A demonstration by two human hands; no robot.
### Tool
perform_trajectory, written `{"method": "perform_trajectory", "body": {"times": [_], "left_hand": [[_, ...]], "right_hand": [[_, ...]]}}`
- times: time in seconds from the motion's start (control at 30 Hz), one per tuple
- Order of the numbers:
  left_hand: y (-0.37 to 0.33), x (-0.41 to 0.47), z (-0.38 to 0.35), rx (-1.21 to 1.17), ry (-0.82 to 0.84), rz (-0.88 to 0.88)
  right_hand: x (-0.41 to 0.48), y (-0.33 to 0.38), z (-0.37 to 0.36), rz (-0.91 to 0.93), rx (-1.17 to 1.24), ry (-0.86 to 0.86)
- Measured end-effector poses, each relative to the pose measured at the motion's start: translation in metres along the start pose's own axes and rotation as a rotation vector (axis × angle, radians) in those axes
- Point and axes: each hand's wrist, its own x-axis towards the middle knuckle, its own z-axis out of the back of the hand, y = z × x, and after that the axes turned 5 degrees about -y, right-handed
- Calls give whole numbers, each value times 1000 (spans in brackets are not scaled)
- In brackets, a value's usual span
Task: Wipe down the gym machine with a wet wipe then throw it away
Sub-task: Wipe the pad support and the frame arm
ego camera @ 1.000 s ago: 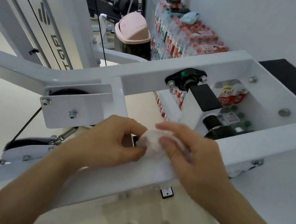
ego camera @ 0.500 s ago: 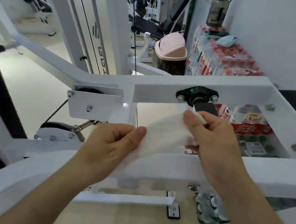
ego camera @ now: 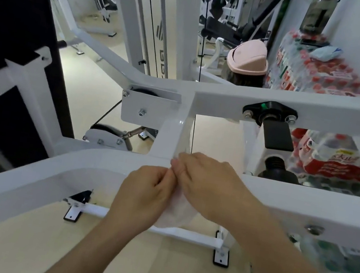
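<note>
You have bright, even, diffuse light, and shadows are faint. The white machine frame (ego camera: 306, 198) takes a soft sheen, strongest on its short upright strut (ego camera: 175, 131). The wet wipe (ego camera: 176, 216) nearly washes into that pale paint. The wide lens bows straight bars toward the edges. The bottle packs (ego camera: 326, 159) at right and the black pad (ego camera: 14, 27) at left look smeared.

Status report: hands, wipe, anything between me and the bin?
Hands: left hand and right hand both pinch the wet wipe over the near frame bar. Wipe bunched, hanging below the fingers. Beyond the far crossbar, the pink bin.
</note>
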Motion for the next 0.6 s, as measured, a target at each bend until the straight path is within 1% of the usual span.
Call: {"method": "perform_trajectory", "body": {"times": [0.03,0.13,0.2,0.27,0.3,0.37,0.4,0.43,0.47,0.5,0.6], "left_hand": [[3,-1,3,8,21,20],[9,-6,15,61,154,63],[14,-9,23,232,181,19],[25,-8,32,464,86,-93],[33,-6,37,533,23,-162],[49,0,46,523,-129,-363],[56,6,46,461,-208,-480],[60,13,45,407,-240,-578],[63,22,40,391,-219,-654],[61,31,35,412,-163,-702],[57,43,19,443,-4,-753]], "right_hand": [[-1,3,-7,40,-66,26],[2,-1,-10,46,-173,83],[6,2,-9,78,-229,125],[13,13,-7,65,-257,167],[15,19,-8,42,-275,166],[14,25,-18,-10,-312,91],[11,24,-24,-6,-347,10],[6,22,-30,15,-410,-57],[0,17,-34,35,-474,-94],[-6,8,-34,43,-522,-127],[-33,-35,-16,-60,-589,-96]]}}
